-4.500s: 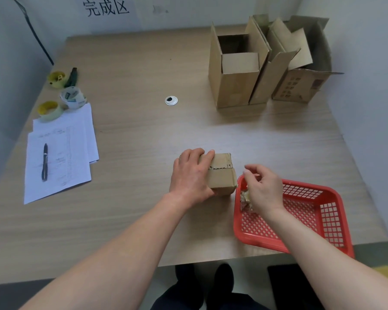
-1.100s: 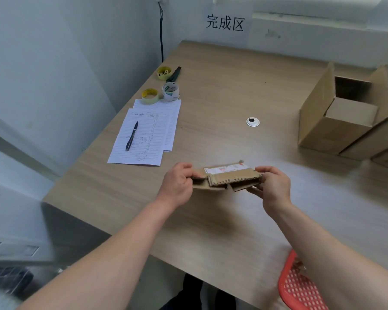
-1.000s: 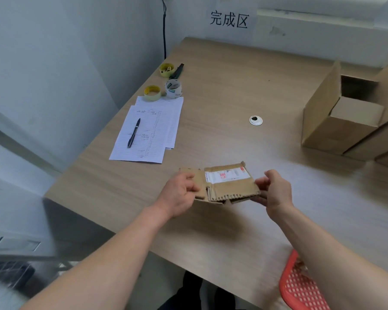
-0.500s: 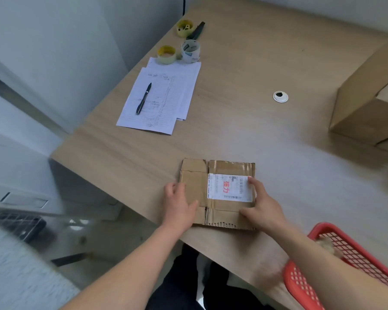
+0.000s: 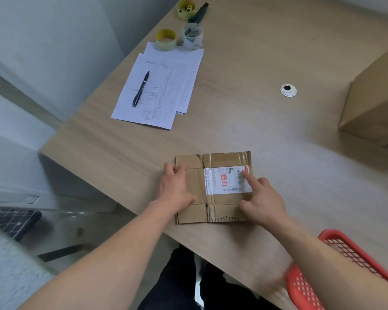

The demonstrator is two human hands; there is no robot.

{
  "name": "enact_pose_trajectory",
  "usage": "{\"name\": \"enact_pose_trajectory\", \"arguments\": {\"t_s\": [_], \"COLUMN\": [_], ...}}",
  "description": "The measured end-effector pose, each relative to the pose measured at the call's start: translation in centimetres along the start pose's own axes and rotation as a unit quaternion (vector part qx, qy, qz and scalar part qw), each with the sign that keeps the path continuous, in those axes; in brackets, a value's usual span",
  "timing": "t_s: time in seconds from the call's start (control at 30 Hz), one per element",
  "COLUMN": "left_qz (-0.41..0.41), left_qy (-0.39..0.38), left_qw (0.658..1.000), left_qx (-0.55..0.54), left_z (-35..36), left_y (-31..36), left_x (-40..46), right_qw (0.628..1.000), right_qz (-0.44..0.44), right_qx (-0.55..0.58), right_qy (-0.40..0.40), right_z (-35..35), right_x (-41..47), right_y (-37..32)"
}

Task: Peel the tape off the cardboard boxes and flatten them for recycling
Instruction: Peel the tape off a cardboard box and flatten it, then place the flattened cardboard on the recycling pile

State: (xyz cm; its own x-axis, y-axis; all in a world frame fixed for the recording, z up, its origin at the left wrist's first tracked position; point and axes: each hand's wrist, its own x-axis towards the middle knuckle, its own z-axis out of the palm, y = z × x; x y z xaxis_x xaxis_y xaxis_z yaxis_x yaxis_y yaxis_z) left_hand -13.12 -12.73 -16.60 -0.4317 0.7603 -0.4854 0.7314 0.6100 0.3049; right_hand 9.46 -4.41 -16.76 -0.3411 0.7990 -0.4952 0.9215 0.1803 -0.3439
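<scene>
While the flattened brown cardboard box [image 5: 213, 186] lies flat on the light wooden table [image 5: 267, 135] near its front edge, both hands rest on top of it. The left hand [image 5: 174, 186] lies palm down on the left part of the cardboard, its fingers nearly straight and reaching toward the far left corner, its thumb spread along the middle; it presses without grasping anything. The right hand [image 5: 261, 199] sits on the right part, its index finger stretched out with the tip touching the white shipping label with red characters [image 5: 226, 181], the other fingers loosely bent against the cardboard and holding nothing. A strip of clear glossy tape [image 5: 227, 158] runs across the cardboard just beyond the label.

Much is cut off. Only a corner of the red plastic mesh basket [image 5: 354, 253] shows at the lower right, partly behind the right forearm, and its contents cannot be made out. A standing brown cardboard carton [image 5: 372, 104] is cropped by the right edge. At the far left lie white lined paper sheets [image 5: 159, 90] with a black pen [image 5: 141, 88] on them; the handwriting is too small to read. Beyond them stand a yellow tape roll [image 5: 166, 39] and a white printed tape roll [image 5: 192, 36]. A round white cable grommet [image 5: 288, 90] sits in the tabletop.
</scene>
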Motion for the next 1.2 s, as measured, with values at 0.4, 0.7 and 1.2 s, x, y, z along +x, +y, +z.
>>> {"name": "enact_pose_trajectory", "arguments": {"t_s": [0.4,0.7,1.2], "left_qz": [0.182,0.203,-0.008], "left_qy": [0.029,0.106,0.106], "left_qw": [0.973,0.961,0.987], "left_qx": [0.142,0.156,-0.122], "left_z": [4.3,6.6,5.3], "left_y": [0.3,-0.7,0.6], "left_x": [2.0,2.8,-2.4], "right_qw": [0.967,0.966,0.975], "right_qz": [-0.169,-0.148,-0.056], "right_qx": [-0.155,-0.184,0.148], "right_qy": [0.112,0.101,0.158], "right_z": [4.4,5.6,2.7], "right_x": [4.6,5.0,3.3], "right_y": [-2.2,-1.8,-0.8]}}
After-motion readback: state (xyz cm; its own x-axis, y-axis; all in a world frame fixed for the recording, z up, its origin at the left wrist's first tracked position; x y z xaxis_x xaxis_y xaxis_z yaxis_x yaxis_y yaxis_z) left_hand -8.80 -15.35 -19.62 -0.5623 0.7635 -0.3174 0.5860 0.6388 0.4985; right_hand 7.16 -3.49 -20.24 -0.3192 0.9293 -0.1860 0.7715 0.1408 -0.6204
